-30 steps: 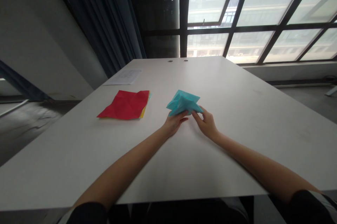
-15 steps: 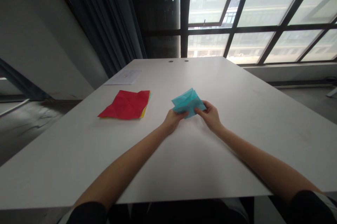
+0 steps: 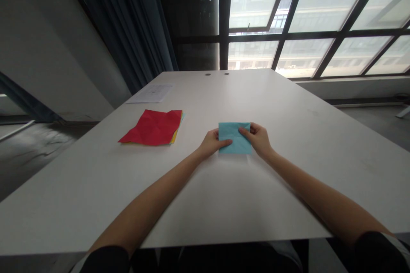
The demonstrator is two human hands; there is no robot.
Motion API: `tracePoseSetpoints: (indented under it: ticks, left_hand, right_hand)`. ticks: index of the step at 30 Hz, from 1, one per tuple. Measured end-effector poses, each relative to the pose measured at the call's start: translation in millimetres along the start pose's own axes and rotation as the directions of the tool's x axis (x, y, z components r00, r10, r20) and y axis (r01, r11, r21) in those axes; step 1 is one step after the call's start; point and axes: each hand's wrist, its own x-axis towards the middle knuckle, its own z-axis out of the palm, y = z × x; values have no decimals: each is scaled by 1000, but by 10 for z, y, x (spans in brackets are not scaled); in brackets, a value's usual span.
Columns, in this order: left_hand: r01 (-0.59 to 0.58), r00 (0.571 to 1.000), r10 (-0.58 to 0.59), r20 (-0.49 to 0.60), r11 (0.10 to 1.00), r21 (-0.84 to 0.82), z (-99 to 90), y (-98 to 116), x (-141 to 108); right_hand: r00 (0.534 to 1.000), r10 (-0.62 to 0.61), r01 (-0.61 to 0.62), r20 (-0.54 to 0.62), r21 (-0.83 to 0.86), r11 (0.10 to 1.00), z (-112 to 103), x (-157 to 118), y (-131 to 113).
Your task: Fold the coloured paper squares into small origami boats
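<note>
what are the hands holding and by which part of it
A folded light-blue paper: the left hand grips its left side, the right hand its upper right part, both thumbs on the visible face.

The left forearm (image 3: 156, 196) reached toward two o'clock, the right forearm (image 3: 320, 196) toward ten, both wrists nearly straight. The left hand (image 3: 212, 141) pinched with its left thumb (image 3: 226, 142) stretched toward three o'clock. The right hand (image 3: 260, 138), near but apart at its three o'clock, pinched with the right thumb (image 3: 246, 133) aimed toward ten. The other fingers were mostly hidden.
</note>
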Motion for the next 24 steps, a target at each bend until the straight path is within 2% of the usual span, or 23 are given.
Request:
tracePoseSetpoints:
  ticks: [3, 5, 7, 11, 14, 17, 21, 24]
  left_hand:
    - [29, 999, -30, 43, 999, 19, 26, 33, -8]
    - [36, 999, -37, 26, 999, 32, 28, 31, -3]
    - [36, 999, -36, -27, 999, 18, 20, 8, 10]
    - [32, 986, -38, -164, 999, -40, -7, -36, 46]
    - [13, 979, -30, -202, 996, -84, -28, -27, 73]
    - [-63, 962, 41, -271, 995, -73, -62, 0, 96]
    - [-108, 921, 107, -374, 994, 20, -126, -10, 122]
    - [-74, 926, 116, -360, 989, 128, -173, -55, 139]
  right_hand:
    - [993, -35, 38, -114, 22, 999, -46, 56, 60]
    - [990, -37, 41, -139, 27, 999, -75, 88, 90]
    - [995, -5, 9, -97, 42, 999, -93, 103, 103]
    - [991, 107, -108, 76, 2, 994, -91, 88, 101]
    - [981, 124, -115, 150, -71, 991, -91, 73, 97]
    - [972, 127, -95, 197, -163, 982, -120, 86, 95]
    - [980, 71, -11, 184, -305, 952, -206, 146, 136]
    - [995, -23, 62, 97, -412, 909, -287, 203, 210]
